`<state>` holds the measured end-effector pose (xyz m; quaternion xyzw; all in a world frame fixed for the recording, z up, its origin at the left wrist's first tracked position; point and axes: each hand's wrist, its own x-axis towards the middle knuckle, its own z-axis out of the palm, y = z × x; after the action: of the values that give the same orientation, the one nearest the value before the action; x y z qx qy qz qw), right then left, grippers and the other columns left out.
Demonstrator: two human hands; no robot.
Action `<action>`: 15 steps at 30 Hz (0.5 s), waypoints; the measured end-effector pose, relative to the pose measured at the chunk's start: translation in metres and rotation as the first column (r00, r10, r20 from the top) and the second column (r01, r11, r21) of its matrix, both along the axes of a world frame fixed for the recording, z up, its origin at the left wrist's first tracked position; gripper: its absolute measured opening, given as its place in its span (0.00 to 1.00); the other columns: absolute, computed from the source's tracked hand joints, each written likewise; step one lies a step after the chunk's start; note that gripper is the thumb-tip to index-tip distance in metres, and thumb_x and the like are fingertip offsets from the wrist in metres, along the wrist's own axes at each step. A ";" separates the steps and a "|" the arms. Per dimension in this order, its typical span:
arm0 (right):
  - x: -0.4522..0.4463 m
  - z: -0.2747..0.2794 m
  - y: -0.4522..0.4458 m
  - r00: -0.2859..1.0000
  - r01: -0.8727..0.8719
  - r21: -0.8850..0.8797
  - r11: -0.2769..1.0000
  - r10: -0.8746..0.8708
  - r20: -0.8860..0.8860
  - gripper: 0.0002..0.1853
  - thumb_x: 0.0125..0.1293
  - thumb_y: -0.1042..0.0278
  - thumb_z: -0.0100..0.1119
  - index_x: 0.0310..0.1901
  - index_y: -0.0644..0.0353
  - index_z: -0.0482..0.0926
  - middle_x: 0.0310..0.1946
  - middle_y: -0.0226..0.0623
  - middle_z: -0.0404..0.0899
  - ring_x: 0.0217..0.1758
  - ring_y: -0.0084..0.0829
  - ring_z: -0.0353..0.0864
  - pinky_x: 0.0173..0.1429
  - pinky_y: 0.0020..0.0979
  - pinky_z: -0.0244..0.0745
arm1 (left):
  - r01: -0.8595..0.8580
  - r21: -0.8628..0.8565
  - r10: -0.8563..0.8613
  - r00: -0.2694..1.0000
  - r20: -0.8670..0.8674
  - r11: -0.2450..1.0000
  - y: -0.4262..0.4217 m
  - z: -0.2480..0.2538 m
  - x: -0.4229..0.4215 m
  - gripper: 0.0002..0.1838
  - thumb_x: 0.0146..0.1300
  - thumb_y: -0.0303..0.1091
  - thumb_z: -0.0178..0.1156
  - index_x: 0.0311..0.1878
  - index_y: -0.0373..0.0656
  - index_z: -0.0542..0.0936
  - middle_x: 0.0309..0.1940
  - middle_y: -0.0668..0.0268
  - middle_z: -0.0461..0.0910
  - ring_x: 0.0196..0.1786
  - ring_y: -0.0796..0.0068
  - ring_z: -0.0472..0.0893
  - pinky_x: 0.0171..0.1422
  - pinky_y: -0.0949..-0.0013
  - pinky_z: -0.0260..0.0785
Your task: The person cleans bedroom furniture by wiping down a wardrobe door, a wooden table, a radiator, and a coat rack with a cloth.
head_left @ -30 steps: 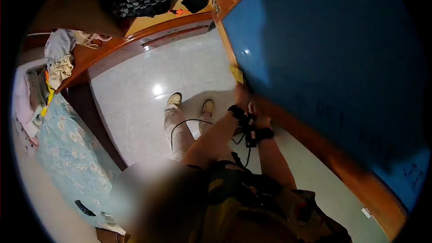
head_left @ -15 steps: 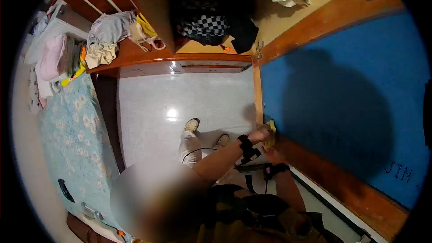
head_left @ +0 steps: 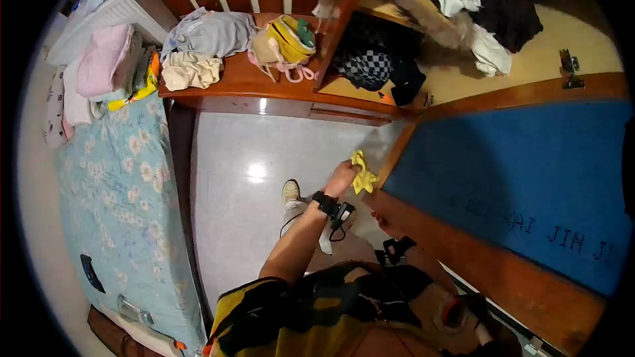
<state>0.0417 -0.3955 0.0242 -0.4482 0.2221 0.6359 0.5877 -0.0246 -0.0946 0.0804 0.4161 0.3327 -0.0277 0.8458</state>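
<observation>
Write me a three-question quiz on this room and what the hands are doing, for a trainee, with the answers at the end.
1. Multiple choice: What is the person's left hand holding?
A) A bottle
B) A yellow cloth
C) A pair of scissors

2. True or false: The black-and-white checkered fabric lies inside the open cupboard.

3. Fill in the missing word: The light-blue bed cover is printed with ____.

Key: 1. B; 2. true; 3. flowers
</observation>
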 end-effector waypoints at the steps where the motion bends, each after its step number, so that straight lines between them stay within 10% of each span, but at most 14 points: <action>1: -0.001 0.000 0.019 1.000 0.005 0.025 1.000 -0.005 -0.001 0.19 0.70 0.60 0.59 0.56 0.61 0.73 0.51 0.40 0.79 0.50 0.35 0.80 0.48 0.31 0.80 | -0.034 0.014 0.034 0.999 0.009 0.999 0.016 0.000 -0.007 0.16 0.68 0.34 0.51 0.52 0.33 0.77 0.36 0.66 0.81 0.34 0.77 0.80 0.36 0.74 0.73; 9: 0.012 -0.008 0.167 1.000 -0.002 0.219 0.976 -0.005 0.030 0.16 0.70 0.61 0.58 0.54 0.60 0.74 0.48 0.38 0.81 0.47 0.34 0.83 0.44 0.31 0.82 | -0.241 0.057 0.240 0.971 0.018 0.969 0.119 0.031 -0.065 0.15 0.69 0.32 0.50 0.52 0.33 0.76 0.37 0.68 0.80 0.35 0.78 0.78 0.38 0.74 0.70; 15: 0.032 0.048 0.269 0.914 -0.215 -0.227 0.950 0.277 0.296 0.12 0.68 0.64 0.60 0.49 0.61 0.76 0.39 0.38 0.83 0.39 0.30 0.83 0.39 0.29 0.80 | -0.376 0.082 0.376 0.926 0.019 0.923 0.157 0.013 -0.101 0.15 0.69 0.31 0.51 0.54 0.32 0.75 0.42 0.63 0.81 0.41 0.72 0.81 0.46 0.70 0.75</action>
<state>0.0739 -0.1260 0.0722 -0.6247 0.1236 0.5988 0.4858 -0.1252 0.0629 0.0937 0.3797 0.4060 0.1496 0.8177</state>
